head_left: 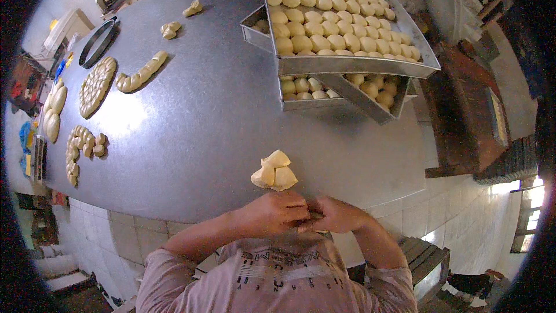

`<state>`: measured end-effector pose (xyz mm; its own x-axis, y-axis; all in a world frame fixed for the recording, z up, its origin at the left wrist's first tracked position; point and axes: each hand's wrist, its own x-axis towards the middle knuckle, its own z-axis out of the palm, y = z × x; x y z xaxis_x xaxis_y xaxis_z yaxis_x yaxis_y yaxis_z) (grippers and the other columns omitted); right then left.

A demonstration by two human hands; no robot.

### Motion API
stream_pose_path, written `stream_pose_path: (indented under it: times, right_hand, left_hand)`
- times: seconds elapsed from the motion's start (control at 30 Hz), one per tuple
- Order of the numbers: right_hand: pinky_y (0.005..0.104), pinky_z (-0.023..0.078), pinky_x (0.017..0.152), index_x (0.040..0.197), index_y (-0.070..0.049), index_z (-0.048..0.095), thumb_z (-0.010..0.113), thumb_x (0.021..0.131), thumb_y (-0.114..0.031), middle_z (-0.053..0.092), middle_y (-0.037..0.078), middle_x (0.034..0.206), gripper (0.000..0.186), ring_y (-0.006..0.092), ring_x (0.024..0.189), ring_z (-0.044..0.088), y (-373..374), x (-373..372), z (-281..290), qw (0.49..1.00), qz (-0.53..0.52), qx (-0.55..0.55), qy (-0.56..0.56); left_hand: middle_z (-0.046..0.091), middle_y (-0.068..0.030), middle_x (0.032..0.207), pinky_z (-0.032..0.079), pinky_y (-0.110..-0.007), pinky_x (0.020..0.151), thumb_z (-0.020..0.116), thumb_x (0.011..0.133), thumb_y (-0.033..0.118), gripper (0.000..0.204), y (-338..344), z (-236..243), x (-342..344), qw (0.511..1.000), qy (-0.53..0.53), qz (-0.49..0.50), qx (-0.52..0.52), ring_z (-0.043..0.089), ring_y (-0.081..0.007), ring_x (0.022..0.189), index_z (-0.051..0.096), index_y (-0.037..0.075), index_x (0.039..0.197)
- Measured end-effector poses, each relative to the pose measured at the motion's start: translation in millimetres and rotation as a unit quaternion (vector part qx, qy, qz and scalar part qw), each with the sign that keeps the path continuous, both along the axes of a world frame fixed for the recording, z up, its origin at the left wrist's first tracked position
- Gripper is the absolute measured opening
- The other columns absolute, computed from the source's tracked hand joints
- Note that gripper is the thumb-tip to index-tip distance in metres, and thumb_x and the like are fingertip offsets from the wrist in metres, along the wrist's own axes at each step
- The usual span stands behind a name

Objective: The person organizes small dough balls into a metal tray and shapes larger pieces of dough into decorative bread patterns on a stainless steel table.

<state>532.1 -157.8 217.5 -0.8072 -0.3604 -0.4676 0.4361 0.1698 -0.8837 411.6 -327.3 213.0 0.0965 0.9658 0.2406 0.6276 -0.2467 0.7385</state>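
Left hand (272,213), right hand (336,214) pinched together, contents unclear; dough pieces (274,171) on grey metal table (202,116), tiled room.

At the far left edge of the frame, beyond the rim of the metal table (191,116), a few blue and yellow wrappers or packets (26,136) lie in a blurred clutter, and more blue and yellow bits (61,66) sit higher up along the same edge. Their shapes are too small and smeared to tell apart. In the upper left stands a pale cream box-like thing (66,29), and no signs or screens show anywhere.
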Motion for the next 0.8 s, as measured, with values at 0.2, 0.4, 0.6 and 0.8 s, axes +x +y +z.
stream_pose_path:
  times: [0.2,0.4,0.6,0.8]
  right_hand:
    - [0.0311,0.047,0.072,0.092,-0.004,0.064,0.065,0.078,-0.023,0.064,0.008,0.083,0.023,0.0184,0.075,0.060,20,29,0,0.979,-0.039,0.187,0.069]
    - [0.0469,0.036,0.088,0.110,-0.007,0.054,0.055,0.082,-0.024,0.050,0.019,0.110,0.033,0.0349,0.102,0.045,137,36,-76,0.572,-0.301,0.712,0.275]
    - [0.0426,0.036,0.085,0.092,-0.002,0.051,0.066,0.072,-0.018,0.051,0.018,0.096,0.030,0.0368,0.093,0.047,89,4,-93,0.690,-0.340,0.549,0.327]
    - [0.0443,0.040,0.077,0.092,-0.004,0.052,0.065,0.070,-0.016,0.053,0.017,0.090,0.028,0.0349,0.087,0.048,177,18,-81,0.610,-0.447,0.605,0.248]
  left_hand:
    - [0.056,-0.0091,0.091,0.047,-0.037,0.075,0.061,0.068,0.006,0.022,-5,-5,-4,0.997,-0.015,0.047,0.059,0.056,-0.0272,0.088,0.057,0.005,0.090]
    - [0.052,-0.0109,0.113,0.041,-0.041,0.089,0.062,0.079,0.018,0.031,-10,-44,-92,0.904,0.107,0.414,0.013,0.048,-0.0294,0.109,0.058,0.007,0.107]
    - [0.039,-0.0126,0.129,0.026,-0.051,0.100,0.060,0.081,0.025,0.041,-44,-89,-90,0.866,0.317,0.369,-0.113,0.025,-0.0407,0.125,0.054,0.006,0.116]
    - [0.045,-0.0171,0.116,0.033,-0.051,0.090,0.061,0.080,0.020,0.037,-29,-65,-67,0.871,0.294,0.391,-0.055,0.036,-0.0394,0.112,0.056,0.005,0.113]
